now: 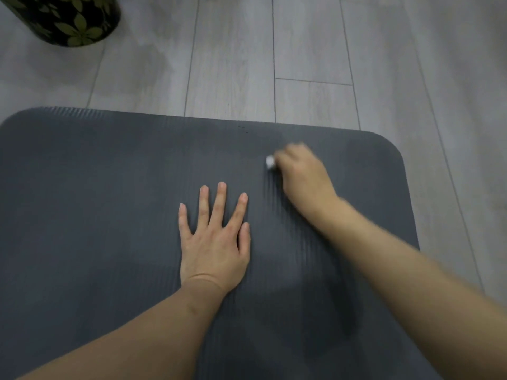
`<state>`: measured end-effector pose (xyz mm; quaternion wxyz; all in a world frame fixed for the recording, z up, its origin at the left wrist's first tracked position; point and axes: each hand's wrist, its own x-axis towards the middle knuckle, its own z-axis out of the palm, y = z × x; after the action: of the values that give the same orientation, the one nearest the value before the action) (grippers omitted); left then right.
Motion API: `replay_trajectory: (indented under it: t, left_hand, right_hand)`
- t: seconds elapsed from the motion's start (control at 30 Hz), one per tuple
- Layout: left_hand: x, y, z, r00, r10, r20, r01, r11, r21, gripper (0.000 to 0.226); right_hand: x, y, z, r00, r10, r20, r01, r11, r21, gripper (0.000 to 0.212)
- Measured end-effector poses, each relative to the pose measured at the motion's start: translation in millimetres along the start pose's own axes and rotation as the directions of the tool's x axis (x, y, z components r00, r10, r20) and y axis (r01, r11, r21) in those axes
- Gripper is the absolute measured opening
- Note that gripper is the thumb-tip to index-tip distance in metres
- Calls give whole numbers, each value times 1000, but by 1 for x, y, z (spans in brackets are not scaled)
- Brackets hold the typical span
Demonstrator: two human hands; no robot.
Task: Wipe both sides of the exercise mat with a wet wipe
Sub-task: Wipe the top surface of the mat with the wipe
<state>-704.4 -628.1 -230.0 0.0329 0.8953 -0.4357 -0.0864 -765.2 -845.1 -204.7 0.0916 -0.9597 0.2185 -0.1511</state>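
While the mat [109,187] is lying flat on the floor [233,64] with one face up, you are working with only that upper side in reach; the underside is hidden, so I cannot tell whether it has been wiped. My judgement is that you are somewhere in the middle of this face, near its far right corner, with the underside perhaps left to do.

Your right hand [301,171] is curling round a small white wipe [270,162], bunching it so that only a bit is peeking out on the left of the fingers. The hand is blurring, and it is pressing the wipe down onto the mat, close to the far edge. Your left hand [214,237] is lying flat on the mat, fingers straight and spread, holding nothing, just beside and nearer to you than the right.

A dark leaf-patterned pot [68,17] is standing on the floor at far left, well apart from the mat.
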Motion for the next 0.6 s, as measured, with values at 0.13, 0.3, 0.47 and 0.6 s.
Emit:
replay_trajectory:
  t: [0.13, 0.3, 0.47, 0.6]
  left_hand:
    - [0, 1, 1, 1000, 5, -6, -5, 1000, 11, 59]
    - [0, 2, 0, 1000, -1, 15, 1, 1000, 22, 60]
    - [0, 1, -1, 1000, -1, 19, 0, 1000, 27, 60]
    - [0, -1, 2, 1000, 4, 8, -4, 999, 32, 61]
  right_hand:
    - [45, 6, 4, 991, 137, 12, -137, 991, -2, 17]
    - [-136, -59, -40, 984, -44, 172, 11, 982, 190, 18]
    - [-122, -36, -37, 971, -181, 157, 166, 981, 103, 23]
    - [21, 31, -3, 999, 34, -16, -34, 998, -43, 15]
